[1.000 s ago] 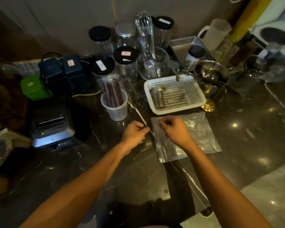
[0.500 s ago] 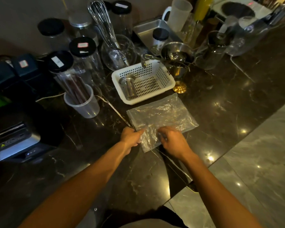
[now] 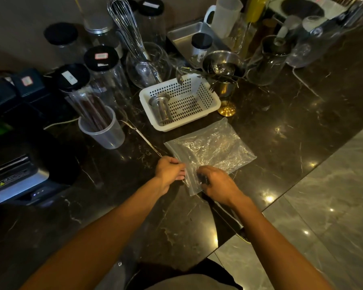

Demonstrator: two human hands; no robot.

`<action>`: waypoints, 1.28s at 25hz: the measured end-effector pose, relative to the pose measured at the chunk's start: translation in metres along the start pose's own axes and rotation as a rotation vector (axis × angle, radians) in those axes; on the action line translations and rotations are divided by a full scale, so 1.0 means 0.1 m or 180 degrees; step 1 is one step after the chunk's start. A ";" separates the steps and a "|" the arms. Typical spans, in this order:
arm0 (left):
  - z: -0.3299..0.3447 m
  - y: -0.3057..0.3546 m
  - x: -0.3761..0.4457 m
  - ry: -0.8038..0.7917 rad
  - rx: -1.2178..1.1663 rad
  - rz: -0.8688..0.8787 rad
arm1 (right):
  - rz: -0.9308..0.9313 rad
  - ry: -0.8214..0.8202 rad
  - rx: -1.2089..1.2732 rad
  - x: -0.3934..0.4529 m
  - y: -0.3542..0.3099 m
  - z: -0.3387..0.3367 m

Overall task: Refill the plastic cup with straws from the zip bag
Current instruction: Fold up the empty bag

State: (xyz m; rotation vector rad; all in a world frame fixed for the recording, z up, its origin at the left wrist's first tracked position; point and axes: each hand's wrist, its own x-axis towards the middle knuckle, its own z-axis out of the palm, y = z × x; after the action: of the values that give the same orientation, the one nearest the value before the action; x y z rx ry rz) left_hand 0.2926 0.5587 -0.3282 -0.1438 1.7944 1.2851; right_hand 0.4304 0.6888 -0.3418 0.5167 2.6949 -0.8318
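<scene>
Head view only: your left hand [image 3: 169, 171] pinches the near edge of the zip bag [image 3: 210, 152], fingers pressed together on the plastic, while your right hand [image 3: 215, 182] rests on the same edge just beside it, fingers curled onto the film; whether they grip it or only press it, you cannot tell. That bag lies flat on the dark marble surface [image 3: 281, 126], looking empty or nearly so. The plastic cup [image 3: 102, 130] stands well apart to the left, already holding dark straws [image 3: 94, 114]. You seem to be working the bag's seal, so the filling looks done; next you would run both pinches along the edge. Behind the bag sits a white basket [image 3: 203, 110]; jars, a whisk [image 3: 126, 28] and steel ware crowd the wall, under dim light.
</scene>
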 end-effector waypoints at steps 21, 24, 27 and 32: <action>-1.37 0.14 -0.92 0.0530 -0.0997 0.1202 | -0.0836 0.0466 0.1577 0.04 -1.24 -0.46; -1.58 0.06 -1.08 0.0653 -0.0900 0.1558 | -0.1027 0.0305 0.2172 0.01 -1.45 -0.59; -1.79 -0.02 -1.19 0.0771 -0.0887 0.1849 | -0.0964 0.0192 0.2522 -0.01 -1.60 -0.64; -2.01 -0.12 -1.28 0.0600 -0.0809 0.2199 | -0.0472 0.0246 0.3297 0.00 -1.76 -0.61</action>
State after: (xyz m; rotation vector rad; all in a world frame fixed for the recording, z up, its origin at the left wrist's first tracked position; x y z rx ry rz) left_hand 0.2561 0.3421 -0.2335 0.2480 1.9060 2.0432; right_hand 0.3485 0.5884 -0.2077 0.5322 2.1749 -2.2734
